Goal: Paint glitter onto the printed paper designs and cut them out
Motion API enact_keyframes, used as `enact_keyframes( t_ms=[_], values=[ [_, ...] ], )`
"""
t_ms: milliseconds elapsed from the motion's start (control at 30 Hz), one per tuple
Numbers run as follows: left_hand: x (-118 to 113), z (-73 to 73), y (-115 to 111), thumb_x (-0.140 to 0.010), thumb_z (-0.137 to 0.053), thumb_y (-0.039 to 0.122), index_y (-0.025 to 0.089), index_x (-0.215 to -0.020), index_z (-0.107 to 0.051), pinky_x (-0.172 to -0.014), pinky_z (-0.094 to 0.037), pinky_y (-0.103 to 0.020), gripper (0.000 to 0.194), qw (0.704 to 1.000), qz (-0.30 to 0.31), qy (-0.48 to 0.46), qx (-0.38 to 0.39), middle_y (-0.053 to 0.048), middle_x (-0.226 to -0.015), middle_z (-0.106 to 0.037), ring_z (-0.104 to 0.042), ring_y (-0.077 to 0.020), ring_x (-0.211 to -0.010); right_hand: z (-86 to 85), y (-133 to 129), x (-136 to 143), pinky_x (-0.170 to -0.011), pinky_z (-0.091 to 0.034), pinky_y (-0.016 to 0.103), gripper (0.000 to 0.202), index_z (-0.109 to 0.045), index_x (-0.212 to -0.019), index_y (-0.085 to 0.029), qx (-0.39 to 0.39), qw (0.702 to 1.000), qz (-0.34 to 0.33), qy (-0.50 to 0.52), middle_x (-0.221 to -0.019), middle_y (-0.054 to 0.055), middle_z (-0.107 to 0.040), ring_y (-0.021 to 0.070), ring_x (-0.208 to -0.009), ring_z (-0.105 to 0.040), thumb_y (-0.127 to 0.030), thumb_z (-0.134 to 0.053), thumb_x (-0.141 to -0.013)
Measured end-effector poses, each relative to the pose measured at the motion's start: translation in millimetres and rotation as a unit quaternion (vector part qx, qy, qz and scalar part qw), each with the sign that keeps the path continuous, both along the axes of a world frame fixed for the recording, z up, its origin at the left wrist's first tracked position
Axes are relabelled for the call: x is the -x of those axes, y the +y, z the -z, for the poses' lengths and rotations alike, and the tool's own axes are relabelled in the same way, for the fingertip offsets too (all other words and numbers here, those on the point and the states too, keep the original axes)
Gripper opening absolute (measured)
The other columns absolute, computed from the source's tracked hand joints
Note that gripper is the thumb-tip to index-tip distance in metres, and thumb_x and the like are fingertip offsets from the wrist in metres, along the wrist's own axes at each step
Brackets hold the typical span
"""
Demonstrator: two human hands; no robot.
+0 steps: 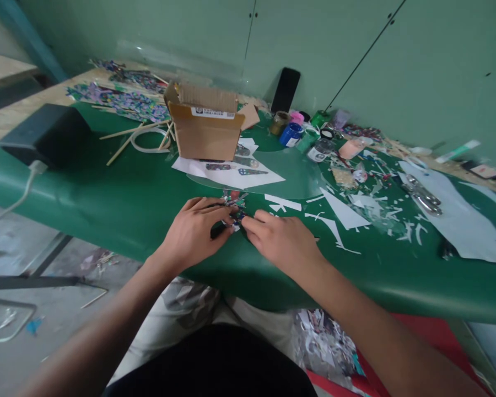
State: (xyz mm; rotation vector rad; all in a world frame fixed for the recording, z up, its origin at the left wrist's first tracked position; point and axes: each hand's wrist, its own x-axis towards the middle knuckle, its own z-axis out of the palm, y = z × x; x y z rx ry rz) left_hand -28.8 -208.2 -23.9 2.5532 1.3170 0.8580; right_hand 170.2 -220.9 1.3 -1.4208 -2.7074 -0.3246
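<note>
My left hand (200,229) is closed near the front edge of the green tabletop, its thumb and fingertips on a small dark multi-coloured piece (237,219). From the other side, my right hand (281,237) has its fingers bent and pinched at the same piece. Fingers cover most of the piece, so its exact kind cannot be made out. Just beyond my fingertips lies a small pile of colourful shreds (232,198). White paper strips (283,203) lie to the right of the pile.
Behind my hands, an open cardboard box (206,129) stands by a white sheet (227,175) with patterned cut-outs. Paint jars (291,134) and a leaning phone (285,91) are farther back. Metal scissors or pliers (424,196) lie right; a black box (47,132) sits left.
</note>
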Motion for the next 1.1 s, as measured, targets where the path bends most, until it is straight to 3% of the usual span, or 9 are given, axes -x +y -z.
enact_keyframes(
  t_ms=[467, 700, 800, 900, 1100],
  values=[
    [-0.1, -0.4, 0.4, -0.087, -0.057, 0.025, 0.025, -0.091, -0.068, -0.097, -0.046, -0.045, 0.012, 1.0, -0.001, 0.002, 0.008, -0.003, -0.114, -0.073, -0.062, -0.0242, -0.117, -14.0, 32.2, -16.5, -0.05, -0.014, 0.031, 0.032, -0.067, -0.096, -0.026, 0.0, 0.985, -0.157, -0.07, -0.082, 0.001, -0.06, 0.0095, -0.05, -0.035, -0.013, -0.038, -0.09],
    [0.3, -0.2, 1.0, -0.087, -0.057, 0.027, 0.025, -0.091, -0.068, -0.096, -0.046, -0.045, 0.012, 1.0, 0.0, 0.005, 0.003, -0.003, -0.114, -0.073, -0.062, -0.0241, -0.116, -15.7, 36.4, -16.3, -0.049, -0.014, 0.031, 0.034, -0.067, -0.097, -0.025, -0.007, 0.981, -0.174, -0.091, -0.084, 0.002, -0.062, 0.0092, -0.049, -0.033, -0.01, -0.037, -0.09],
    [0.9, -0.1, 0.7, -0.089, -0.056, 0.028, 0.025, -0.093, -0.068, -0.096, -0.046, -0.044, 0.013, 1.0, 0.004, 0.011, -0.006, -0.002, -0.115, -0.073, -0.062, -0.0232, -0.117, -17.2, 31.9, -16.6, -0.049, -0.015, 0.03, 0.031, -0.068, -0.095, -0.024, -0.002, 0.984, -0.16, -0.072, -0.083, 0.002, -0.062, 0.0091, -0.049, -0.035, -0.013, -0.038, -0.092],
    [-1.3, 1.4, -4.6, -0.092, -0.054, 0.028, 0.026, -0.097, -0.069, -0.095, -0.045, -0.043, 0.016, 0.999, 0.0, 0.024, -0.028, 0.001, -0.118, -0.072, -0.061, -0.0227, -0.116, -15.5, 24.1, -18.8, -0.048, -0.018, 0.029, 0.033, -0.068, -0.096, -0.022, 0.0, 0.995, -0.101, -0.008, -0.081, 0.002, -0.063, 0.0093, -0.052, -0.041, -0.022, -0.035, -0.097],
    [-18.2, 8.3, -23.6, -0.091, -0.055, 0.024, 0.031, -0.105, -0.071, -0.073, -0.044, -0.045, 0.023, 0.988, -0.114, 0.059, -0.088, -0.002, -0.113, -0.072, -0.06, -0.0294, -0.097, 6.2, 4.1, -19.2, -0.046, -0.022, 0.026, 0.028, -0.066, -0.096, -0.022, -0.014, 0.988, 0.064, 0.139, -0.083, 0.002, -0.066, 0.0096, -0.055, -0.049, -0.03, -0.039, -0.097]
  ],
)
